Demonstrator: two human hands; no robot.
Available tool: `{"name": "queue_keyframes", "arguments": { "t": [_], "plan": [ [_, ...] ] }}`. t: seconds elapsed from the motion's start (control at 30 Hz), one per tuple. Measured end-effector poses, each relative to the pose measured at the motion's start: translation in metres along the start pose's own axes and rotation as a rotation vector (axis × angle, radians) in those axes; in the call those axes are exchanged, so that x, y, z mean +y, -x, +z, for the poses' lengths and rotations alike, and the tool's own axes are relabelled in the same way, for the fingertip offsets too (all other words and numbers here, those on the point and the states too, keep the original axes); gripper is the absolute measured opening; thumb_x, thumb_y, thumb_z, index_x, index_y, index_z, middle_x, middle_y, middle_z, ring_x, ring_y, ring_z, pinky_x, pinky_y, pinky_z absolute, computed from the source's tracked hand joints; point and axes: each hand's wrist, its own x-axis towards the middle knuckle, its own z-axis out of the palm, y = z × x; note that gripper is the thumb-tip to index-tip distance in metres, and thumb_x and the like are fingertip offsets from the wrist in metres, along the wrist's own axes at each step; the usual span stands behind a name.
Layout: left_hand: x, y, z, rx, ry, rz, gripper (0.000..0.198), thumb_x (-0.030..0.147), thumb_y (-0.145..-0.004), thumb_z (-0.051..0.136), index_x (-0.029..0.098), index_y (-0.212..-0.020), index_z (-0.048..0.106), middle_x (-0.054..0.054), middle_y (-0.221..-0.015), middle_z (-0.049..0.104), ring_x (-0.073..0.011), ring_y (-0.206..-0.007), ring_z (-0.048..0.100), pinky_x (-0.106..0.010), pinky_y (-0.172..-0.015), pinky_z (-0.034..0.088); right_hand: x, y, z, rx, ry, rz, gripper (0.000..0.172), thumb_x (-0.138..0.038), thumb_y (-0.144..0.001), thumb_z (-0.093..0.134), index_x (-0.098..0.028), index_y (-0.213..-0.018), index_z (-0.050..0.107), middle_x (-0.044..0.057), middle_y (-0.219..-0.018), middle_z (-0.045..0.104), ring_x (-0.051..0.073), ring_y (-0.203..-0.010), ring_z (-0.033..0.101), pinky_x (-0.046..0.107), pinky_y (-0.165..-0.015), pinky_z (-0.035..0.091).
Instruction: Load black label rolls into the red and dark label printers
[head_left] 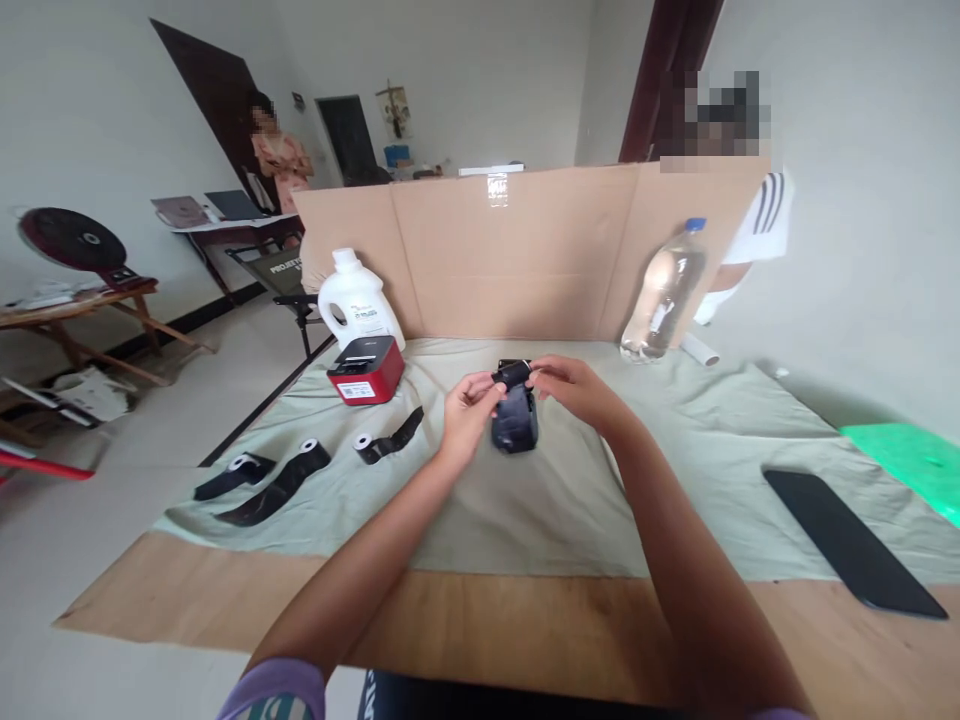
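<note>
Both hands meet at the middle of the cloth-covered table. Between the fingertips of my left hand (474, 402) and my right hand (566, 382) is a small black roll (514, 374), gripped at its two ends. Right below the roll is a glossy black object (514, 425); whether it is a device or a hanging length of the roll, I cannot tell. To the left lie several similar black rolls with white cores, partly unwound: one roll (364, 446) is closest to my left hand, another roll (307, 455) is further left.
A red and black box-shaped printer (367, 372) stands before a white jug (360, 305). Behind them rises a cardboard panel (517, 260). A large clear bottle (664, 295) leans at right, near a white tube (700, 348). A flat black slab (851, 540) lies front right. Two people are beyond.
</note>
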Motion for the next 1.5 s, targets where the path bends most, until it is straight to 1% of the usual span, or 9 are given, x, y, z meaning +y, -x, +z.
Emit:
{"name": "queue_keyframes", "arguments": {
  "t": [0.17,0.33,0.53,0.63,0.73,0.87,1.03,1.2,1.5],
  "plan": [
    [-0.032,0.012,0.028,0.074,0.100,0.048,0.048,0.039,-0.067,0.083,0.019,-0.100,0.054,-0.006,-0.102,0.067,-0.0158,-0.083,0.070,-0.023,-0.059,0.056,0.022,-0.011,-0.005,0.020,-0.252,0.245,0.027,-0.037,-0.075,0.073,-0.019,-0.093,0.064,0.005,-0.088,0.074,0.014,-0.065,0.064,0.025,-0.057,0.043],
    [-0.045,0.025,0.025,0.071,-0.043,0.175,0.037,0.036,-0.075,0.079,0.022,-0.096,0.052,-0.008,-0.123,0.056,-0.0159,-0.093,0.067,-0.023,-0.064,0.056,0.026,-0.013,0.009,-0.069,-0.345,0.199,0.028,-0.040,-0.075,0.073,-0.019,-0.093,0.067,0.003,-0.082,0.071,0.016,-0.076,0.066,0.025,-0.061,0.044],
    [-0.046,0.027,0.004,-0.060,-0.489,0.425,0.013,0.030,-0.084,0.071,0.024,-0.093,0.063,-0.005,-0.098,0.059,-0.0131,-0.071,0.058,-0.027,-0.064,0.050,0.024,-0.017,0.014,-0.158,-0.341,0.055,0.027,-0.035,-0.079,0.071,-0.019,-0.101,0.072,0.004,-0.101,0.073,0.019,-0.097,0.065,0.032,-0.085,0.050],
    [-0.037,0.024,-0.003,-0.019,-0.578,0.555,0.009,0.026,-0.084,0.068,0.024,-0.082,0.060,-0.002,-0.079,0.055,-0.0157,-0.070,0.055,-0.029,-0.065,0.047,0.027,-0.019,0.014,-0.094,-0.300,0.056,0.028,-0.038,-0.081,0.069,-0.019,-0.102,0.072,0.004,-0.096,0.071,0.018,-0.088,0.064,0.031,-0.076,0.050],
    [-0.021,0.016,-0.005,0.108,-0.621,0.616,0.013,0.027,-0.081,0.070,0.024,-0.081,0.057,-0.004,-0.083,0.057,-0.0197,-0.083,0.058,-0.033,-0.079,0.049,0.029,-0.020,0.013,-0.065,-0.288,0.105,0.029,-0.040,-0.082,0.067,-0.019,-0.101,0.072,0.003,-0.087,0.070,0.017,-0.077,0.062,0.030,-0.065,0.048],
    [-0.002,0.004,-0.006,0.000,-0.642,0.486,0.029,0.030,-0.078,0.073,0.024,-0.105,0.064,-0.007,-0.104,0.068,-0.0242,-0.106,0.061,-0.039,-0.100,0.043,0.027,-0.019,0.012,-0.096,-0.313,0.114,0.032,-0.043,-0.082,0.067,-0.019,-0.103,0.071,0.003,-0.084,0.069,0.017,-0.074,0.063,0.030,-0.064,0.049],
    [-0.001,0.000,-0.010,-0.130,-0.367,0.159,0.017,0.037,-0.083,0.067,0.021,-0.085,0.064,0.002,-0.066,0.061,-0.0141,-0.066,0.059,-0.027,-0.073,0.046,0.025,-0.019,0.007,-0.033,-0.250,0.054,0.032,-0.044,-0.083,0.066,-0.019,-0.102,0.071,0.003,-0.086,0.069,0.017,-0.077,0.061,0.030,-0.064,0.050],
    [-0.030,0.020,-0.010,-0.087,-0.188,-0.022,0.029,0.041,-0.075,0.075,0.021,-0.088,0.058,0.004,-0.064,0.057,-0.0113,-0.060,0.052,-0.024,-0.063,0.042,0.045,-0.028,0.010,0.045,-0.076,-0.026,0.027,-0.036,-0.089,0.058,-0.019,-0.106,0.070,0.005,-0.095,0.073,0.018,-0.084,0.064,0.032,-0.073,0.050],
    [-0.080,0.049,-0.011,-0.083,-0.254,-0.053,0.037,0.041,-0.083,0.070,0.025,-0.109,0.049,0.007,-0.061,0.049,-0.0105,-0.054,0.051,-0.022,-0.053,0.039,0.102,-0.047,0.048,-0.047,0.440,-0.167,0.025,-0.018,-0.094,0.051,-0.019,-0.109,0.072,0.009,-0.113,0.075,0.025,-0.104,0.062,0.042,-0.097,0.044]
  ]
}}
